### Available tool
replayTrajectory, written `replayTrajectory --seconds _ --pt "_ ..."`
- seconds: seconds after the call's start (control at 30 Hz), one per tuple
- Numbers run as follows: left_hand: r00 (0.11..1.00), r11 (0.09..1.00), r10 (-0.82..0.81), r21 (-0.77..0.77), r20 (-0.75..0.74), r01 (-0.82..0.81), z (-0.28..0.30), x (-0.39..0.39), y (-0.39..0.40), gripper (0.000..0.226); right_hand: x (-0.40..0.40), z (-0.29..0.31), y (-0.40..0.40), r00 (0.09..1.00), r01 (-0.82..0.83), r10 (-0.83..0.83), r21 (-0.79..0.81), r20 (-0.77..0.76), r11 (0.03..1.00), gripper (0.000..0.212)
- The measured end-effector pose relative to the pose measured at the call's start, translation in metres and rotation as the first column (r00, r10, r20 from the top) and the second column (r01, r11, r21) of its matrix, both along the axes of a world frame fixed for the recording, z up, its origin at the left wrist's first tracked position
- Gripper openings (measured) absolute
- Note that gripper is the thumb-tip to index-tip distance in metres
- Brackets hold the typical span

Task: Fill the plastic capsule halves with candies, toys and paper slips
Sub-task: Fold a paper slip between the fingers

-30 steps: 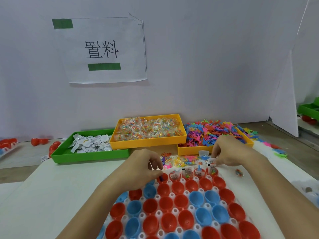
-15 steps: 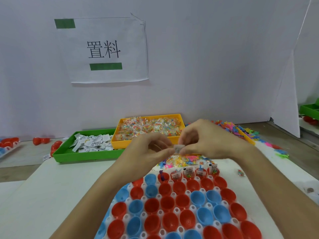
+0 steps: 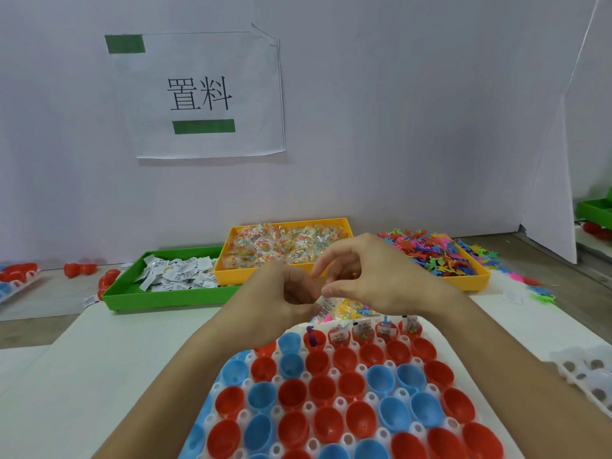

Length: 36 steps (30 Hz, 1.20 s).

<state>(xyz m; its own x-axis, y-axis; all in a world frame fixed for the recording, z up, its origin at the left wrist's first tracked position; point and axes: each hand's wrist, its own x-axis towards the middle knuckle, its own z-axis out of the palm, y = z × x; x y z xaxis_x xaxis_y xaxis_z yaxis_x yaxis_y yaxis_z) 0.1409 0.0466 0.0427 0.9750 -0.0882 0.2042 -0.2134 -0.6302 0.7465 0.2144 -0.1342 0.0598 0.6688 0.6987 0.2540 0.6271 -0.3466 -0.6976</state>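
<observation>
Over the white table I see my left hand and right hand meet above the capsule halves, fingers of both pinching one paper slip.

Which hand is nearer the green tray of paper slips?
Left. The left hand is just right of the green tray; the right hand is farther right.

Single head-worn wide-angle view, looking forward and down from close above the near white perforated plastic holder tray. It faces the far white partition wall. No second view.
</observation>
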Motion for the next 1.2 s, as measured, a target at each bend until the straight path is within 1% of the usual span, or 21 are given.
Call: replayTrajectory --seconds 0.07,0.17,0.33,0.57,0.77,1.0,1.2 --pt "1.000 1.000 0.000 0.024 -0.024 0.001 -0.002 0.001 0.001 0.002 0.001 -0.004 0.002 1.000 0.002 -0.002 -0.041 0.009 0.999 0.016" --pt "0.999 0.999 0.026 0.024 -0.019 -0.026 -0.003 0.002 0.004 0.003 0.002 -0.006 0.002 0.999 0.031 -0.026 -0.110 0.042 0.993 0.006" --pt "0.997 0.998 0.062 0.011 -0.052 -0.061 -0.005 0.002 0.007 0.006 0.002 -0.010 0.005 0.999 0.028 -0.024 -0.122 0.034 0.992 0.005" --pt "0.997 0.985 0.075 0.157 -0.025 -0.070 -0.001 -0.001 0.004 0.005 -0.001 -0.016 0.011 0.997 0.012 0.010 -0.271 0.080 0.962 0.005" --pt "0.994 0.981 0.070 0.188 -0.082 -0.054 -0.004 -0.001 0.002 0.012 -0.001 -0.018 0.012 0.993 0.027 0.014 -0.345 0.116 0.938 0.008" --pt "0.988 0.971 0.072 0.235 -0.139 -0.037 -0.006 -0.001 0.005 0.020 -0.002 -0.020 0.012 0.994 0.032 0.012 -0.387 0.112 0.921 0.011" --pt "0.985 0.966 0.090 0.256 -0.148 -0.049 -0.010 0.001 0.006 0.018 -0.002 -0.020 0.013 0.991 0.031 0.018 -0.364 0.131 0.931 0.013"
